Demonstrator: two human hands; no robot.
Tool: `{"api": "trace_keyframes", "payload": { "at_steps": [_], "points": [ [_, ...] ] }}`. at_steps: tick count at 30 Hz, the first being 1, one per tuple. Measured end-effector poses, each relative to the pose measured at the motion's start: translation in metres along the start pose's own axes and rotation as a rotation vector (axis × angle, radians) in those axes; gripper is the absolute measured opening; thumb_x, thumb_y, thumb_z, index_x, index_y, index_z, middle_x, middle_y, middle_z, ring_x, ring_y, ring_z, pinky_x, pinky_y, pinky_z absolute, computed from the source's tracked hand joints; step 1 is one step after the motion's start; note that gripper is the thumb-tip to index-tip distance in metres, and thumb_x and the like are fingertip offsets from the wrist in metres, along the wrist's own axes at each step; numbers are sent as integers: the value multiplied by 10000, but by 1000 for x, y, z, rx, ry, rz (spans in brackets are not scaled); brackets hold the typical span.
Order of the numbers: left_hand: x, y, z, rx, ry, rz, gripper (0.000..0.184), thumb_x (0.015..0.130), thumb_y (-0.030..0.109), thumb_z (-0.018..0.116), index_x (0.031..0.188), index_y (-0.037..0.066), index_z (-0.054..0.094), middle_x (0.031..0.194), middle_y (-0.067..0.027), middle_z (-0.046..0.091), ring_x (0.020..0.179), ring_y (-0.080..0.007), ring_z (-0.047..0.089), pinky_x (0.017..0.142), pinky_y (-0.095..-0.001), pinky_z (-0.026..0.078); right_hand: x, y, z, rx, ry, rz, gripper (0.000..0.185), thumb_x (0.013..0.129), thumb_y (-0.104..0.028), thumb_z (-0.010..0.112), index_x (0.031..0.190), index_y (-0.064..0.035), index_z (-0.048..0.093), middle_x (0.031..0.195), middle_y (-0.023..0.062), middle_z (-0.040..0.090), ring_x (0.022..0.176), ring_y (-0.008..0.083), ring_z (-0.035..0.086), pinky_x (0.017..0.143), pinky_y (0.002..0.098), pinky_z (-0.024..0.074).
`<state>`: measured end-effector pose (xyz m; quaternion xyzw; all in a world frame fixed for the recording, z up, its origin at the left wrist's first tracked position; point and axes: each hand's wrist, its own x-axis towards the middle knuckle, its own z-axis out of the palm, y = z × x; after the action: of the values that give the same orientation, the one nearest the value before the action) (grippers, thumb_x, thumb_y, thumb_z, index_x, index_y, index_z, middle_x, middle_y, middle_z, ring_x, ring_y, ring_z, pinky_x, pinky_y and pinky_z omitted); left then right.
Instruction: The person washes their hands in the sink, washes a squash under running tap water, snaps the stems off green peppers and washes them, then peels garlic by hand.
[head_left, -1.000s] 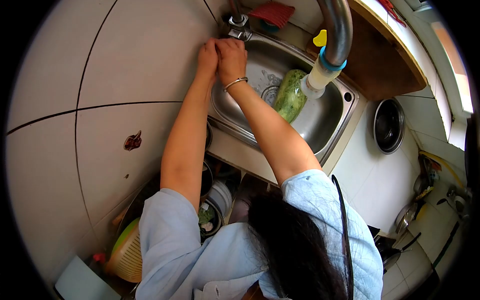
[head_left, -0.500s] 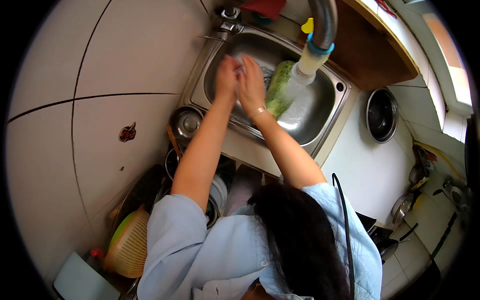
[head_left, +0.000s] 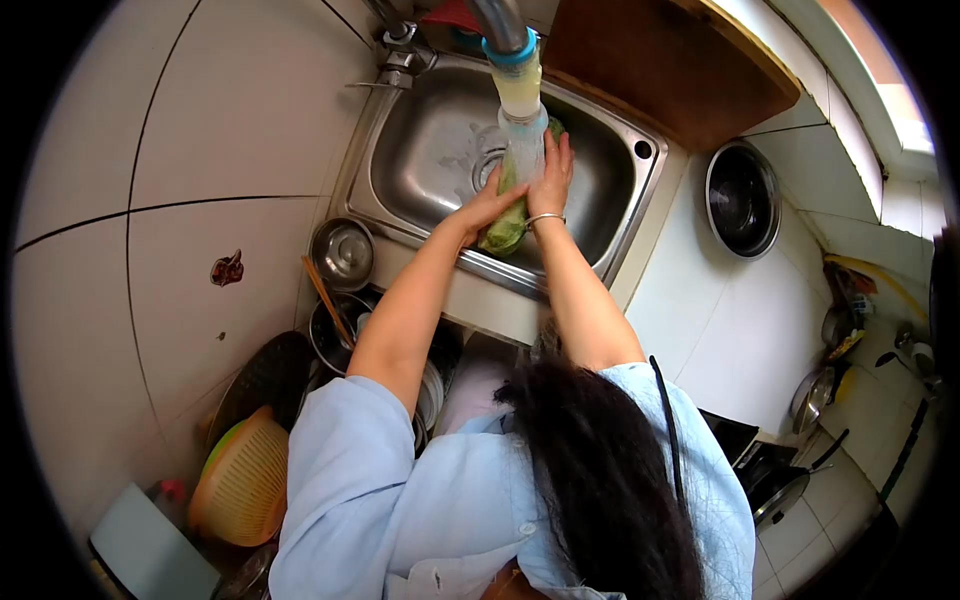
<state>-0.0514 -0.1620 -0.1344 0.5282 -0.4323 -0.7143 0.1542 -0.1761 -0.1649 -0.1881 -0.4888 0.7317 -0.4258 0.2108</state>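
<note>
A long, mottled green squash [head_left: 504,236] lies tilted in the steel sink [head_left: 415,150], under water running from the faucet's clear nozzle [head_left: 520,95]. Against its left side, near the lower end, my left hand [head_left: 486,207] is curved round it with the thumb up. My right hand [head_left: 550,178] presses along its right side, fingers stretched toward the far end. Between them both hands hold the squash. Falling water and the nozzle hide its middle part.
A metal bowl [head_left: 743,200] stands on the white counter right of the sink. Left of it are a small steel bowl [head_left: 343,254] and a pot with chopsticks [head_left: 328,300]. A brown board [head_left: 660,70] leans behind the sink. An orange basket [head_left: 240,480] sits lower left.
My hands were together at the sink's left side, away from the squash. They have moved right and now hold it on both sides. The view has shifted, and the spout appears farther left.
</note>
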Motion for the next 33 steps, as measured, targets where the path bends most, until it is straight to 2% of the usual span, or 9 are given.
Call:
{"api": "trace_keyframes", "payload": {
  "at_steps": [11,13,15,19,21,22,25,27,33],
  "points": [
    [-50,10,21,-414,-106,36,846,782,66,615,1440,201,101,1291,-115,410,1105,-231,496,859,-362,476,14,-18,-39,26,-375,-222,373,739,-222,611,1098,-120,627,1372,139,395,1305,456,209,1080,461,211],
    [-73,25,23,-385,-103,2,862,776,53,617,1444,196,90,1296,-124,405,1103,-231,494,861,-357,471,50,-12,-29,172,-324,-163,467,699,-256,641,1155,-163,606,1318,177,449,1229,363,403,1025,433,325],
    [-78,23,19,-403,-93,14,903,744,40,652,1439,195,96,1310,-124,393,1162,-234,438,903,-354,432,75,-7,-23,483,-595,279,481,710,-275,636,1177,-168,590,1278,192,480,1156,338,485,990,417,370],
    [-73,19,26,-302,17,73,942,737,44,662,1450,172,60,1327,-128,387,1158,-231,445,909,-347,426,39,-31,-24,-273,-456,-264,604,700,-307,645,1271,-173,500,1375,143,373,1307,343,285,1012,459,341],
    [-67,20,29,-171,95,114,948,736,39,662,1454,183,60,1326,-130,395,1127,-227,475,888,-344,444,15,-68,-43,-411,-542,-212,651,688,-309,653,1300,-189,464,1425,106,299,1349,342,175,1015,482,331],
    [-70,22,28,-203,46,154,951,731,47,666,1455,168,60,1340,-132,385,1152,-223,458,912,-334,426,18,-63,-41,-373,-525,-228,617,664,-328,671,1247,-184,530,1355,131,399,1294,341,308,1008,459,345],
    [-92,29,20,-351,-64,-68,951,721,46,663,1452,166,66,1351,-132,365,1192,-231,419,933,-339,406,70,-38,-33,-54,-653,-110,506,699,-338,659,1164,-146,603,1205,132,541,1138,289,509,951,406,412],
    [-109,24,19,-504,-167,18,904,734,106,654,1448,173,104,1342,-151,378,1172,-256,453,918,-360,434,93,-28,-47,639,-939,594,355,872,-301,550,1101,-40,618,1055,98,622,885,177,618,792,315,505],
    [-108,16,35,-1259,-497,-78,764,776,280,595,1411,81,220,1235,-217,467,1013,-336,564,842,-432,498,64,-18,-63,1427,-755,761,361,927,-281,484,1160,-15,553,1036,84,616,914,170,592,824,305,486]
  ]
}}
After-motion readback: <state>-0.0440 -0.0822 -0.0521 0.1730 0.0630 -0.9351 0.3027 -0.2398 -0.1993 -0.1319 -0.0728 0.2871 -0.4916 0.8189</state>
